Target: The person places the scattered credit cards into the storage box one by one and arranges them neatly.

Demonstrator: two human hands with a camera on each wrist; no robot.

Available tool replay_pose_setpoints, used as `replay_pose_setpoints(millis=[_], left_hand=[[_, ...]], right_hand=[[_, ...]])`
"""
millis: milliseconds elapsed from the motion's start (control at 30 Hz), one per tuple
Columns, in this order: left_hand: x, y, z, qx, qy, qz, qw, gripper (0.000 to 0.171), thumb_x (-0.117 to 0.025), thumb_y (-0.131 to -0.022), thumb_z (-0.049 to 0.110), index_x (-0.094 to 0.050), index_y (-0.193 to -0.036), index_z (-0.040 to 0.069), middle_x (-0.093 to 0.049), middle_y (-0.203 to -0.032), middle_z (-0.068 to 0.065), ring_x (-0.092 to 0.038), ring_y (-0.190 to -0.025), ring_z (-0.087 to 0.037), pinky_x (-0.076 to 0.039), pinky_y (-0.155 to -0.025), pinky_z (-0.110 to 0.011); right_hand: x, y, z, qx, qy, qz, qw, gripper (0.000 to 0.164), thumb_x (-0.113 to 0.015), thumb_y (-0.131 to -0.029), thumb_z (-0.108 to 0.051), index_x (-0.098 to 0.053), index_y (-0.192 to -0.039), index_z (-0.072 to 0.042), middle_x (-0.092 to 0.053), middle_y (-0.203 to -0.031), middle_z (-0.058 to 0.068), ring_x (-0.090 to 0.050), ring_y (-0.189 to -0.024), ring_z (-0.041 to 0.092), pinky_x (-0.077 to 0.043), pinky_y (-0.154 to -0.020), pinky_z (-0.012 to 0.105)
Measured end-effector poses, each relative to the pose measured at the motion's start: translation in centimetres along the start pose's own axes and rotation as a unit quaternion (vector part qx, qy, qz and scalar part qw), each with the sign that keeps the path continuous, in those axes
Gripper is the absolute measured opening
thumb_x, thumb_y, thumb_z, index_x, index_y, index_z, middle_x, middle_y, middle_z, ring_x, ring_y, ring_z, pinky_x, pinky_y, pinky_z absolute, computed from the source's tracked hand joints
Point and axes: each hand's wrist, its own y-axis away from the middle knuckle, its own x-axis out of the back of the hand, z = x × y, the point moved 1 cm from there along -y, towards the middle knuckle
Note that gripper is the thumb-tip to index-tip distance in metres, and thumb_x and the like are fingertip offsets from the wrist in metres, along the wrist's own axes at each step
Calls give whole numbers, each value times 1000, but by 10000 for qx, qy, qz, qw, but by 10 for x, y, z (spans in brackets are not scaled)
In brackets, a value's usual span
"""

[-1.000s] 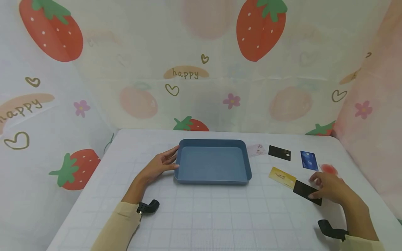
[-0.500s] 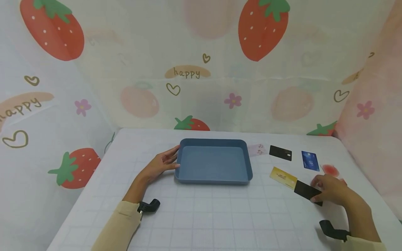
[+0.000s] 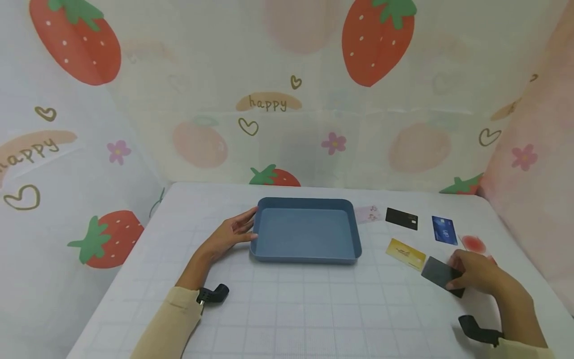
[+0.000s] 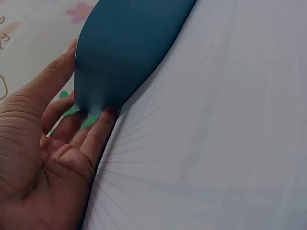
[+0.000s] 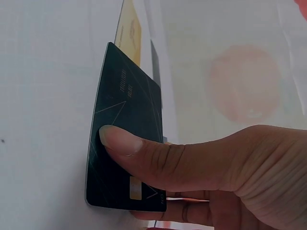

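Note:
My left hand (image 3: 229, 234) is at the left end of a shallow blue rectangular tray (image 3: 305, 260). In the left wrist view the thumb lies along the tray's rim while fingertips (image 4: 109, 114) touch the low edge, so the hand holds that end. At the right of the table my right hand (image 3: 475, 271) pinches a black bank card (image 3: 437, 271) by its right end. The right wrist view shows the thumb flat across the card's face, near its gold chip, with fingers behind. The card is tilted up off the tabletop. A gold card (image 3: 405, 253) lies just left of it.
Beyond the right hand lie a second black card (image 3: 401, 218), a blue card (image 3: 444, 230) and a card with a red round print (image 3: 473, 244). A pale pink card (image 3: 367, 214) lies beside the tray's right end. A strawberry-print cloth (image 3: 287, 139) hangs behind the white table (image 3: 287, 309).
The black card has gone from lying flat to tilted up in my right hand, its face now catching light. My left hand and the tray stay in place; the view shifts slightly.

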Motion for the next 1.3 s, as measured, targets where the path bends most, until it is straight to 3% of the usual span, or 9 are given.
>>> replay_pose_setpoints(millis=[233,467,733,1000,1300], left_hand=[[-1,-1,-1,-10,-27,-13,10000,83,-75,-92,6,-30,-161,11,-24,-167,-7,-27,-151,-27,-36,-113,-24],[0,-2,-1,-68,-52,-3,10000,83,-76,-92,8,-29,-161,9,-24,-167,-8,-27,-151,-29,-36,-112,-24],[1,-2,-2,-132,-8,3,9999,79,-73,-94,7,-29,-160,7,-25,-166,-11,-29,-150,-31,-43,-107,-22],[1,-2,-1,-123,35,68,9999,78,-73,-94,7,-31,-160,7,-26,-166,-13,-30,-150,-32,-44,-106,-22],[1,-3,-4,-124,139,86,9998,76,-72,-95,6,-32,-159,5,-28,-165,-11,-30,-150,-31,-44,-106,-22]], right_hand=[[-1,2,6,145,-92,18,9999,44,-90,-74,-14,-61,-102,3,-64,-88,8,-57,-83,25,-54,-74,47],[1,4,7,300,-148,-27,9994,35,-87,-77,-9,-63,-100,1,-66,-89,6,-59,-84,24,-53,-78,50],[6,8,12,536,-436,-62,9976,24,-78,-83,-3,-67,-104,0,-67,-88,3,-61,-83,21,-53,-73,39],[13,13,15,1069,-602,221,9922,28,-77,-85,-5,-67,-109,5,-67,-90,5,-61,-78,14,-54,-66,27],[12,15,12,1425,-751,774,9839,29,-78,-86,-4,-67,-111,7,-67,-94,7,-60,-76,6,-55,-64,25]])
